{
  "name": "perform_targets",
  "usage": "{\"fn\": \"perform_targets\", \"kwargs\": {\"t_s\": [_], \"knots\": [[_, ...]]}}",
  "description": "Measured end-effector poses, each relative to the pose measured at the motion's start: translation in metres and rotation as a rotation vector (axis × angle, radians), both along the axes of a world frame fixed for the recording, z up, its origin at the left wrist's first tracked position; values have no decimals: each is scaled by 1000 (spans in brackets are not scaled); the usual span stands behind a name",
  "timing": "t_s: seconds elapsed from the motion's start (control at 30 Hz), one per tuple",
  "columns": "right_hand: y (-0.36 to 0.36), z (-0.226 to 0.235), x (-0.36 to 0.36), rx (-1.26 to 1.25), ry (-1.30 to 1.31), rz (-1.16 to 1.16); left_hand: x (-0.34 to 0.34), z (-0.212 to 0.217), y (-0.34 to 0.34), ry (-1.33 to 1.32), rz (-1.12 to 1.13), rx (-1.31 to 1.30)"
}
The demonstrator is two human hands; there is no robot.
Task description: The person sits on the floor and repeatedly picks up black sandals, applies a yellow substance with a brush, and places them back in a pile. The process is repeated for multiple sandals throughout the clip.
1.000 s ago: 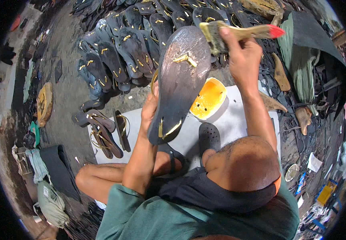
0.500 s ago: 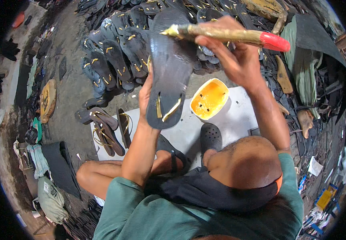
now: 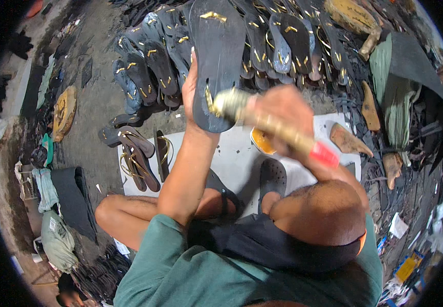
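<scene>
Two hands raised: left hand [image 3: 190,94] gripping edge of dark sandal sole [image 3: 217,59] — held up, gold strap ends [image 3: 214,17] showing. Right hand [image 3: 295,110], blurred, fingers wrapped round red-tipped brush [image 3: 277,127] — bristles at sole's lower end. Orange-yellow bowl [image 3: 262,141] on white sheet [image 3: 237,163], partly hidden by right hand.

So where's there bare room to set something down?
Mostly bare: the white sheet between the left forearm and the yellow bowl, and grey floor between the wooden block and the rows of sandals. Crowded: around the raised sandal, with those rows close-packed behind it, and the right side, with wooden pieces and dark sheeting.
</scene>
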State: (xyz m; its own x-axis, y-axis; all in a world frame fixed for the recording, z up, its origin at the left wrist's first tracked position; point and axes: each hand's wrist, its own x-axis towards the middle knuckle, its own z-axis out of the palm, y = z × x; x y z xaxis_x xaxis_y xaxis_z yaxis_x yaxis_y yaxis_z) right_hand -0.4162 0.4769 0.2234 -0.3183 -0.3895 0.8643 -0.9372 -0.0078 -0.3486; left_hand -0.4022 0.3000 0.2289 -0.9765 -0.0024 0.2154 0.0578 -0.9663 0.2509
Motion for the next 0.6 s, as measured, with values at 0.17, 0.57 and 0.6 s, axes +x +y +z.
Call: {"fn": "perform_targets", "kwargs": {"t_s": [0.17,0.57,0.6], "knots": [[10,20,-6,10,-77,-62,3,5,-6,-159,-13,-70],[-3,16,12,146,75,179,-7,3,-10,-156,-20,-141],[-4,22,-2,110,94,45,-7,3,-4,-146,-35,-140]]}}
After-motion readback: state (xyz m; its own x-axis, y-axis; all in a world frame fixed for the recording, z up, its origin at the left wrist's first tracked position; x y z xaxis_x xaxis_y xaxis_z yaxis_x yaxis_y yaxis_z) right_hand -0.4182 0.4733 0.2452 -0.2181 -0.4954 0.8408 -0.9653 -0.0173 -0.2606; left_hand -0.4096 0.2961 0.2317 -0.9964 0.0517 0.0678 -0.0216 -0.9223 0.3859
